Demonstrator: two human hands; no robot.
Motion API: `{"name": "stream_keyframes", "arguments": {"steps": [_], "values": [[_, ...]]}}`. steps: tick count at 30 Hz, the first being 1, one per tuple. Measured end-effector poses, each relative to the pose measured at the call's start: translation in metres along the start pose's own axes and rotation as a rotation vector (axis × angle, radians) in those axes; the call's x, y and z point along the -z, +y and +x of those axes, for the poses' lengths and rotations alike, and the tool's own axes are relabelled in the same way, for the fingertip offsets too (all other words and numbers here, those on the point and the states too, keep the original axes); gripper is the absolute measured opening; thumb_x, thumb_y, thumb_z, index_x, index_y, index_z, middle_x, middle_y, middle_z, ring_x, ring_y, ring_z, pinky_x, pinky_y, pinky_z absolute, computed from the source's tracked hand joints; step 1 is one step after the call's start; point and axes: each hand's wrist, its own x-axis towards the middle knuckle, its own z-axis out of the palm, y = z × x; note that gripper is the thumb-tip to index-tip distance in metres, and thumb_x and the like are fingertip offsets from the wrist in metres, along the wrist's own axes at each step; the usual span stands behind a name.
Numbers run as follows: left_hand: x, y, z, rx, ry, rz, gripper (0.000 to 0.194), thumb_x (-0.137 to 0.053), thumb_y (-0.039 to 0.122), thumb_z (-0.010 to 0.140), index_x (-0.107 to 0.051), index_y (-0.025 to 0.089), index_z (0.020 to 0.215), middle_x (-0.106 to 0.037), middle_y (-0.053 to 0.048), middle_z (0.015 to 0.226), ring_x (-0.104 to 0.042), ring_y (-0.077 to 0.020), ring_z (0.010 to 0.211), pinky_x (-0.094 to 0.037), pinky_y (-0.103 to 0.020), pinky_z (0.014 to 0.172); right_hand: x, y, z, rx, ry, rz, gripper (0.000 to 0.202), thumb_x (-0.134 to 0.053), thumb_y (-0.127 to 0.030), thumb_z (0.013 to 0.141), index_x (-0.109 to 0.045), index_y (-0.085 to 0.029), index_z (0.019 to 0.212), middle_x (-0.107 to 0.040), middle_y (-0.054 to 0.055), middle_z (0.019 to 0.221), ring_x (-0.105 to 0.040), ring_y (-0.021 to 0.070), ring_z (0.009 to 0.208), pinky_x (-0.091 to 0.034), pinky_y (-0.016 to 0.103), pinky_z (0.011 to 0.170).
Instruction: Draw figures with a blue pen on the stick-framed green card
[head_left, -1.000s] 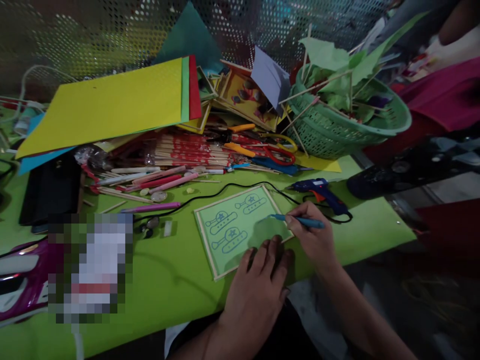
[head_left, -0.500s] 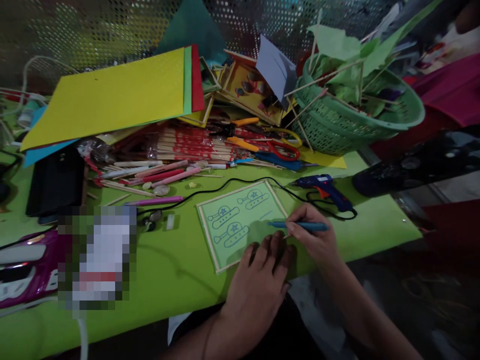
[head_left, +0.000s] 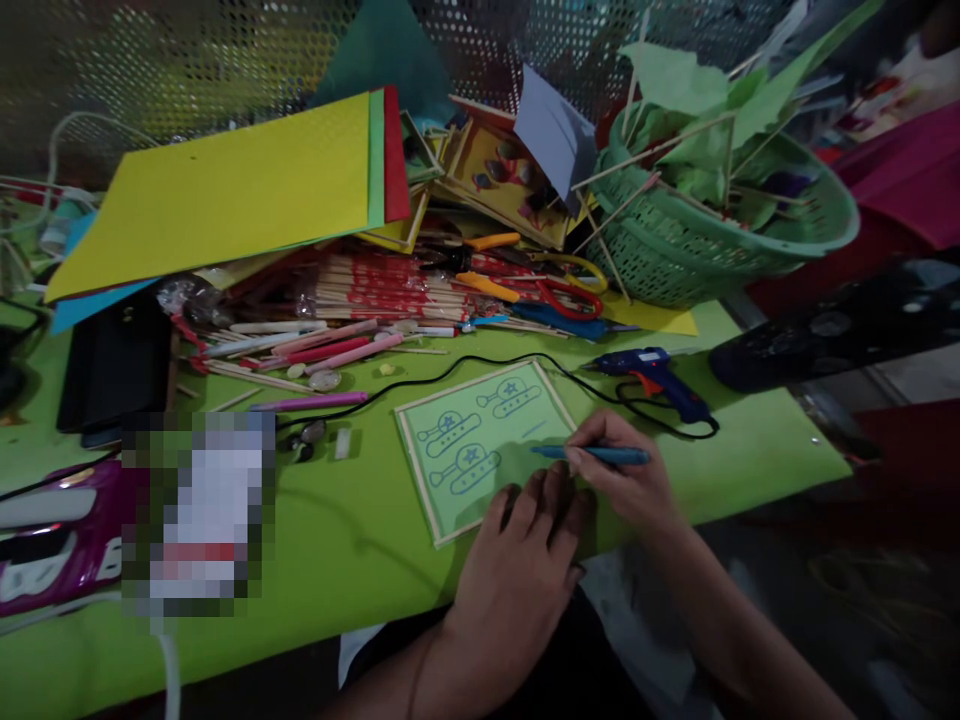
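A green card (head_left: 510, 450) edged with thin wooden sticks lies on the green table. Three blue tank-like drawings with stars fill its left and upper parts, and a short blue line shows at the right. My right hand (head_left: 622, 470) grips a blue pen (head_left: 611, 455), its tip at the card below that line. Spread flat, my left hand (head_left: 517, 570) rests over the card's lower right edge, fingers apart and holding nothing; it covers that corner.
Behind the card lies a black cable beside a blue glue gun (head_left: 660, 380). Scissors, sticks and pens are heaped beneath coloured sheets (head_left: 225, 200). A green basket (head_left: 675, 250) stands at the back right, a dark bottle (head_left: 832, 325) at the right, a black phone (head_left: 116, 365) at the left.
The pen tip has shifted slightly left and down on the card with my right hand. My left hand keeps its place.
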Motion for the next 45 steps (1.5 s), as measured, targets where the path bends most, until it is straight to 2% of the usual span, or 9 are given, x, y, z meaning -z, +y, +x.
{"name": "stream_keyframes", "arguments": {"steps": [10, 18, 27, 36, 42, 45], "values": [[0.0008, -0.0008, 0.0003, 0.0, 0.012, -0.013, 0.071, -0.062, 0.048, 0.097, -0.04, 0.019, 0.158, -0.046, -0.008, 0.161, -0.044, -0.0252, 0.141, -0.046, -0.043, 0.11, -0.0032, 0.0007, -0.0005, 0.035, -0.002, -0.069, 0.011, -0.067, -0.026, 0.087, -0.06, -0.022, 0.081, -0.059, -0.003, 0.063, -0.051, 0.0121, 0.051, -0.039, 0.024, 0.047], [0.0006, -0.0014, 0.0003, -0.005, -0.004, -0.021, 0.07, -0.061, 0.047, 0.098, -0.04, 0.02, 0.158, -0.045, -0.007, 0.163, -0.042, -0.0254, 0.144, -0.045, -0.043, 0.111, -0.0022, -0.0026, 0.0012, 0.108, 0.159, -0.179, 0.011, -0.068, -0.022, 0.083, -0.059, -0.023, 0.077, -0.057, -0.005, 0.06, -0.048, 0.0108, 0.049, -0.039, 0.022, 0.047], [0.0015, -0.0017, 0.0014, -0.001, -0.004, -0.033, 0.068, -0.064, 0.049, 0.096, -0.045, 0.022, 0.155, -0.043, -0.007, 0.164, -0.043, -0.025, 0.144, -0.046, -0.043, 0.11, -0.002, -0.0029, 0.0045, 0.074, 0.31, -0.188, 0.012, -0.067, -0.023, 0.081, -0.058, -0.023, 0.073, -0.056, -0.005, 0.06, -0.047, 0.0114, 0.051, -0.038, 0.023, 0.047], [0.0022, -0.003, 0.003, 0.007, 0.0, -0.037, 0.065, -0.064, 0.047, 0.096, -0.045, 0.024, 0.154, -0.044, -0.006, 0.163, -0.044, -0.025, 0.143, -0.047, -0.044, 0.108, -0.0018, 0.001, 0.0053, -0.013, 0.366, -0.152, 0.013, -0.068, -0.025, 0.079, -0.056, -0.024, 0.074, -0.055, -0.006, 0.058, -0.048, 0.0125, 0.05, -0.037, 0.025, 0.047], [0.0018, -0.0019, 0.0014, 0.004, -0.029, -0.032, 0.067, -0.063, 0.047, 0.097, -0.042, 0.024, 0.157, -0.041, -0.006, 0.165, -0.041, -0.0259, 0.145, -0.045, -0.044, 0.109, 0.0005, 0.0038, 0.0039, -0.013, 0.351, -0.107, 0.014, -0.069, -0.025, 0.082, -0.057, -0.024, 0.076, -0.057, -0.004, 0.062, -0.05, 0.0141, 0.052, -0.039, 0.027, 0.049], [0.0018, -0.0014, 0.001, 0.01, -0.022, -0.035, 0.068, -0.062, 0.048, 0.097, -0.041, 0.024, 0.157, -0.04, -0.006, 0.166, -0.041, -0.026, 0.145, -0.045, -0.045, 0.11, 0.004, 0.0053, 0.0028, 0.035, 0.402, -0.095, 0.013, -0.069, -0.026, 0.086, -0.06, -0.024, 0.078, -0.058, -0.003, 0.066, -0.053, 0.0155, 0.057, -0.042, 0.029, 0.054]]}}
